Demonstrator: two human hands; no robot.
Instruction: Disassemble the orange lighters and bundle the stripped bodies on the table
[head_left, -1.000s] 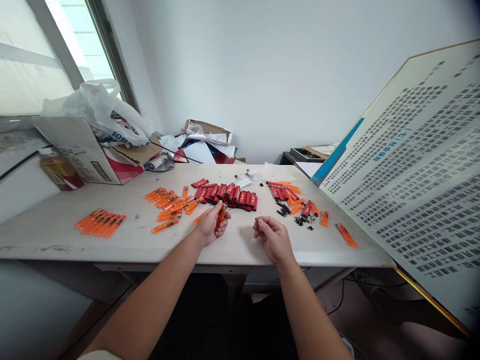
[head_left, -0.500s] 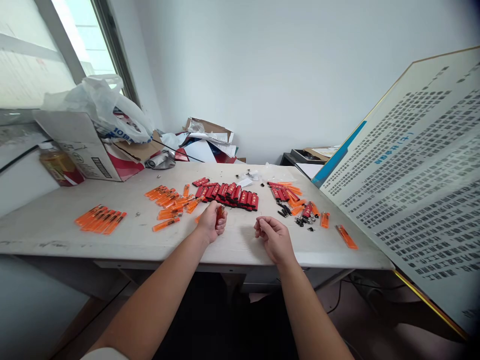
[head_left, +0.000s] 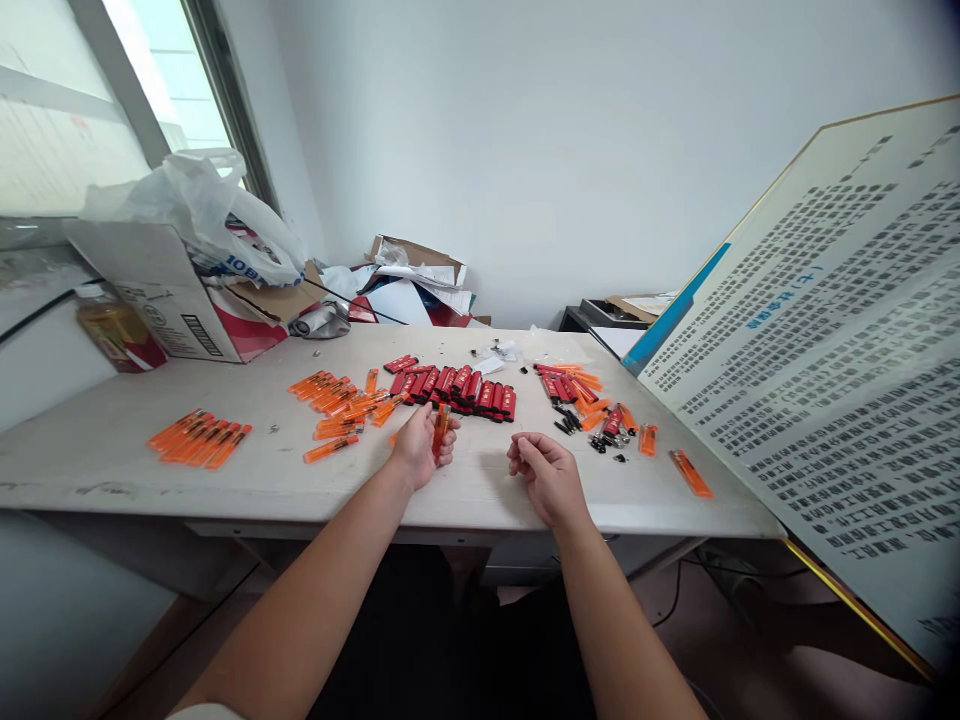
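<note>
My left hand (head_left: 421,447) is closed around an orange lighter (head_left: 439,430), held upright above the white table (head_left: 247,480). My right hand (head_left: 541,470) rests near the table's front edge with its fingers curled in a pinch; what they hold is too small to make out. Just behind my left hand lies a row of red lighters (head_left: 457,385). Loose orange lighters (head_left: 341,400) lie to the left of that row.
A neat bunch of orange lighters (head_left: 199,440) lies at the left. Red and orange lighters with small black parts (head_left: 592,410) lie at the right, one orange lighter (head_left: 691,473) apart. A cardboard box with a plastic bag (head_left: 187,270) stands back left. A large printed board (head_left: 825,340) leans at the right.
My left hand turned the orange lighter in its fingers, from tilted to upright. My right hand has stayed almost still. The view shifted slightly.
</note>
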